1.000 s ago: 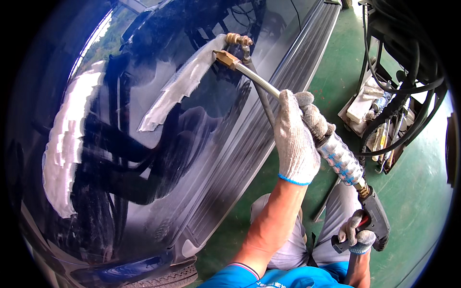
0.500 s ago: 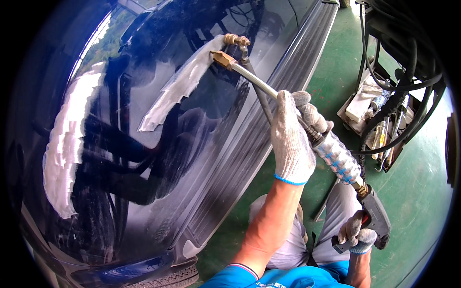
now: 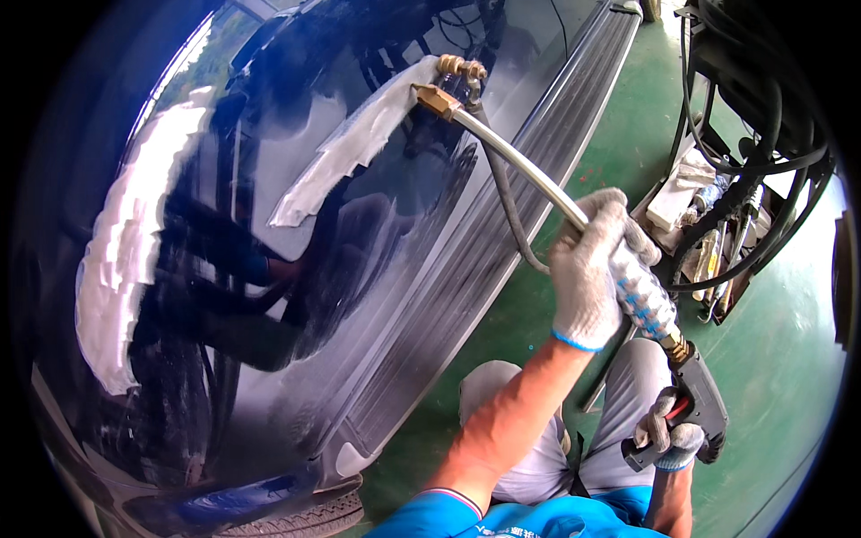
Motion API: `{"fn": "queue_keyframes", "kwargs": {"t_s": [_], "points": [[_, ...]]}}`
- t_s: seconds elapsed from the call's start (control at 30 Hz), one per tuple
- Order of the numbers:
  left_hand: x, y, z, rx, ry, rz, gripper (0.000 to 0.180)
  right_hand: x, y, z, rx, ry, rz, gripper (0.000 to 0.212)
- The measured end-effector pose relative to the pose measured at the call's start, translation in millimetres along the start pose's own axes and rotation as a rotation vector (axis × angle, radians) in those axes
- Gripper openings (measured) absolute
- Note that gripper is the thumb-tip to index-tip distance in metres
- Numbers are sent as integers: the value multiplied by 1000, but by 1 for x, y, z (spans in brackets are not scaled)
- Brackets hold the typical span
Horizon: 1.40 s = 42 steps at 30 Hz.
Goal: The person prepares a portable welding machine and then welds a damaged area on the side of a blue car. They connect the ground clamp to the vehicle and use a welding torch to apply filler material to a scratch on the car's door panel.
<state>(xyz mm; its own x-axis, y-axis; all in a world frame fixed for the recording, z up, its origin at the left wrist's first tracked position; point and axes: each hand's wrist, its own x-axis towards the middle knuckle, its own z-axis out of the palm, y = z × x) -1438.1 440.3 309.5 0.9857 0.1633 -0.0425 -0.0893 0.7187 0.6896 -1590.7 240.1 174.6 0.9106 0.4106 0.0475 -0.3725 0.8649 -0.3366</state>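
Two pale strips [image 3: 345, 143] apparently bared, remainder unclear; copper tip [image 3: 439, 102] by right strip; left hand [image 3: 587, 278] clasps rod [image 3: 525, 170], right hand [image 3: 668, 435] gun [image 3: 704, 399].

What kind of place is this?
It looks like a car repair workshop: there's a blue car with pale, rough strips on it, a long pistol-grip tool, and what look like hand tools off to the right.

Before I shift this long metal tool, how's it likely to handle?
The tool should stay stiff, with its shiny metal shaft. It may tip if held at one end, given its length. The back probably weighs more, with a bulky pistol-shaped handle there.
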Motion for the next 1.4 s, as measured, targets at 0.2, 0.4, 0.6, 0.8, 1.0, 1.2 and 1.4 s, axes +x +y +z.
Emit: {"fn": "queue_keyframes", "kwargs": {"t_s": [0.2, 0.4, 0.6, 0.8, 1.0, 1.2, 1.4], "points": [[-8, -15, 0, -117, -8, 53, 23, -1, 2, -19, 43, -136, 31, 46], [7, 9, -3, 112, 16, 126, 43, -9, -3, -14, 37, -23, -5, 48], [22, 37, -10, -362, -318, -28, 52, -8, 0, 7, -247, -44, -74, 43], [30, 30, -14, -907, -802, -112, 44, -19, -10, 34, -771, -41, -50, 52], [10, 26, 21, 155, 246, 105, 40, -23, 6, -12, 198, 39, 179, 38], [25, 34, -17, -211, -249, -33, 53, -4, 22, 1, -77, 73, 17, 45], [1, 38, 18, 3, 255, -21, 42, 0, 0, 3, -132, -46, -34, 47]]}}
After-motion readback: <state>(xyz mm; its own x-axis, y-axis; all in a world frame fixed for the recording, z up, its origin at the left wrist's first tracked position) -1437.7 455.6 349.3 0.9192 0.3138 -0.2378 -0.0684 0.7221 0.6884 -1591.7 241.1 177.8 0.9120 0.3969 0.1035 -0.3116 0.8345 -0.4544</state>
